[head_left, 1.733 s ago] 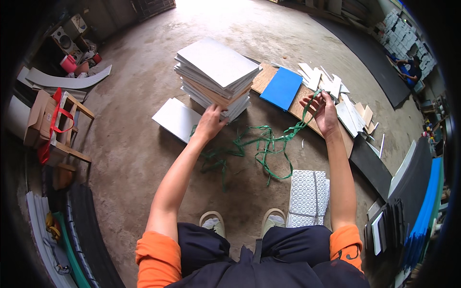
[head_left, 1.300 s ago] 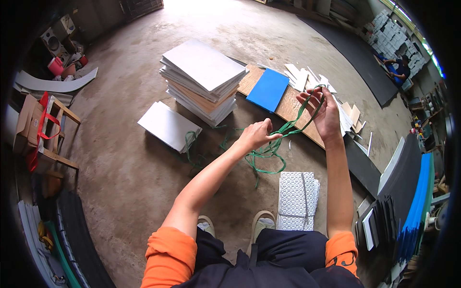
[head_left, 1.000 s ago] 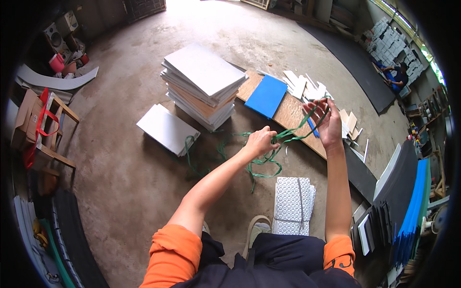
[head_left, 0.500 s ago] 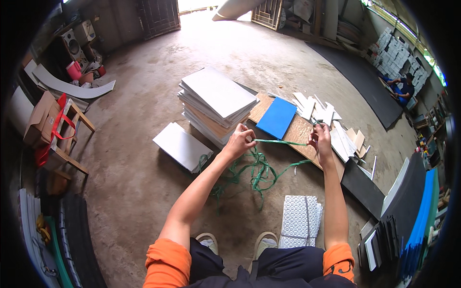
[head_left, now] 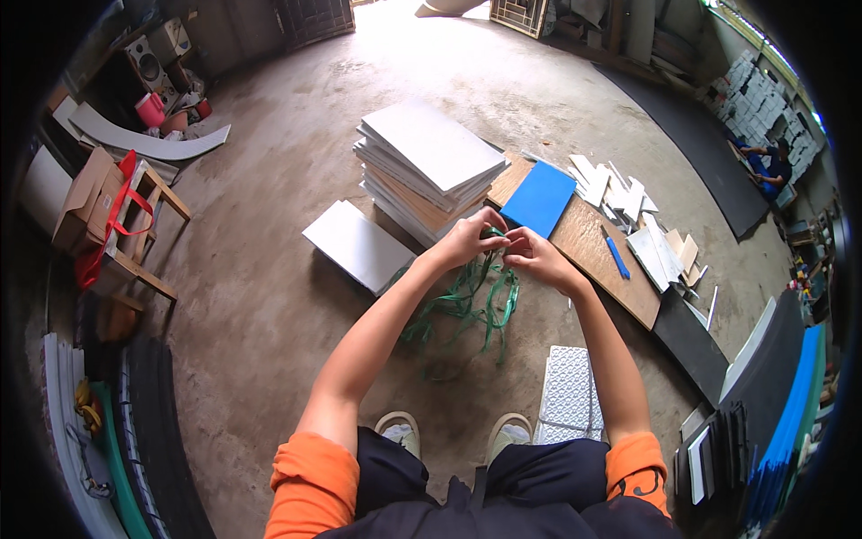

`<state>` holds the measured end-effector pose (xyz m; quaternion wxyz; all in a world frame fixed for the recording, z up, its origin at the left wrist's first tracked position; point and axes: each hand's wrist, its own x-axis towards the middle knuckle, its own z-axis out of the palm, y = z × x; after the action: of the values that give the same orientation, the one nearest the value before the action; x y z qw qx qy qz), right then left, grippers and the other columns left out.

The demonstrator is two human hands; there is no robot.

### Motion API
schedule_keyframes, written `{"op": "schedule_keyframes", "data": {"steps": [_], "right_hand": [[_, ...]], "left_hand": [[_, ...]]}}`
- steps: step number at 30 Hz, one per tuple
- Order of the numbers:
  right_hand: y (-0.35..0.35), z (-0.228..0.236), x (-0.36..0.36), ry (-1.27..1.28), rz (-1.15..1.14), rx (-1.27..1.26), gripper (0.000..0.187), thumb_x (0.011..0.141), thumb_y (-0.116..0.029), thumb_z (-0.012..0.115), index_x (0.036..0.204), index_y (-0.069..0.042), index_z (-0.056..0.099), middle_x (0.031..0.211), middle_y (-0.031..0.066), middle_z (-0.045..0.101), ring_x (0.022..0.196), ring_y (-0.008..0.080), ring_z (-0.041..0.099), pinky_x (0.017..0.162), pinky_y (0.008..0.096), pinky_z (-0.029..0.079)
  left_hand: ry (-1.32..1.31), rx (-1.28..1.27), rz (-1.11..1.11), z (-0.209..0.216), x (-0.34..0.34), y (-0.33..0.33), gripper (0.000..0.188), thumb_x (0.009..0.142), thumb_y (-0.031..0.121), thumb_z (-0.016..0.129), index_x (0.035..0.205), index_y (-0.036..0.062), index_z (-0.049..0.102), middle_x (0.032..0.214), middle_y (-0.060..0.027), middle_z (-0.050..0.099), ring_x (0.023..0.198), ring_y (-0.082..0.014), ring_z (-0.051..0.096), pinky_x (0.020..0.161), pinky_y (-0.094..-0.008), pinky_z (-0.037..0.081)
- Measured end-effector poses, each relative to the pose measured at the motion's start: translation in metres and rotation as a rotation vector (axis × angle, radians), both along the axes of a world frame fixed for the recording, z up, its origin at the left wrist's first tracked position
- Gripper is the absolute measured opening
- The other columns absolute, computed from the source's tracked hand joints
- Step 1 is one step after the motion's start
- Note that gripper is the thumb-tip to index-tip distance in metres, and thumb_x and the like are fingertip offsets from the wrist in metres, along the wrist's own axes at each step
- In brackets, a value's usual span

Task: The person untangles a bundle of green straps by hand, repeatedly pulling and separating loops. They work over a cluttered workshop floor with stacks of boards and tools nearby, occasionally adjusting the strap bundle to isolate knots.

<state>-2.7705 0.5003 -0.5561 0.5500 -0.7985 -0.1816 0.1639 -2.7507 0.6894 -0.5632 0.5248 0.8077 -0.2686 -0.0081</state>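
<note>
My left hand (head_left: 471, 238) and my right hand (head_left: 536, 254) are close together in front of me, both pinching green plastic twine (head_left: 496, 310). Loose loops of the twine dangle below them in a tangle. Just beyond my left hand rises a tall stack of white and tan sheets (head_left: 431, 148). A lower pile of white sheets (head_left: 353, 244) lies to its left, partly behind the twine. Past my right hand a blue sheet (head_left: 540, 199) rests on a wooden board (head_left: 600, 260).
A blue utility knife (head_left: 617, 257) lies on the board, with white offcuts (head_left: 628, 193) beyond. Near my right foot is a tied bundle of white patterned sheets (head_left: 568, 395). A stool (head_left: 148, 234) stands left; a person (head_left: 770, 166) sits far right by a black mat (head_left: 691, 139).
My hands have come together from apart, my right hand moving left, and the stretched twine between them has gone slack. The blue knife on the board now shows.
</note>
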Motion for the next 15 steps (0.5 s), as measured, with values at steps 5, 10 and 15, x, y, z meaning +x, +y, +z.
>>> {"op": "schedule_keyframes", "data": {"steps": [5, 10, 15], "right_hand": [[0.011, 0.009, 0.003, 0.103, -0.191, 0.070, 0.018, 0.088, -0.014, 0.049, 0.098, 0.001, 0.053, 0.087, 0.0045, 0.055, 0.072, 0.0093, 0.055, 0.063, 0.0255, 0.052], [-0.003, 0.017, -0.002, 0.251, -0.322, 0.254, 0.016, 0.089, -0.016, 0.048, 0.097, -0.003, 0.052, 0.085, 0.0004, 0.054, 0.074, 0.0065, 0.052, 0.063, 0.0242, 0.049], [0.006, 0.013, 0.000, 0.388, -0.271, 0.451, 0.015, 0.088, -0.015, 0.050, 0.099, -0.005, 0.049, 0.082, -0.0015, 0.054, 0.070, 0.0062, 0.051, 0.061, 0.0225, 0.045]], "left_hand": [[-0.662, 0.015, 0.450, -0.010, 0.007, 0.007, 0.036, 0.073, 0.026, 0.069, 0.092, 0.0036, 0.047, 0.072, -0.0081, 0.050, 0.070, -0.0189, 0.055, 0.064, -0.0300, 0.045], [-0.162, 0.091, 0.089, 0.011, -0.010, -0.002, 0.027, 0.082, 0.028, 0.057, 0.087, 0.0007, 0.057, 0.079, -0.0115, 0.056, 0.071, -0.0196, 0.056, 0.064, -0.0304, 0.045], [0.072, -0.152, -0.037, -0.013, -0.002, -0.015, 0.032, 0.089, 0.030, 0.047, 0.102, 0.0013, 0.054, 0.085, -0.0077, 0.058, 0.078, -0.0148, 0.058, 0.068, -0.0284, 0.045]]}}
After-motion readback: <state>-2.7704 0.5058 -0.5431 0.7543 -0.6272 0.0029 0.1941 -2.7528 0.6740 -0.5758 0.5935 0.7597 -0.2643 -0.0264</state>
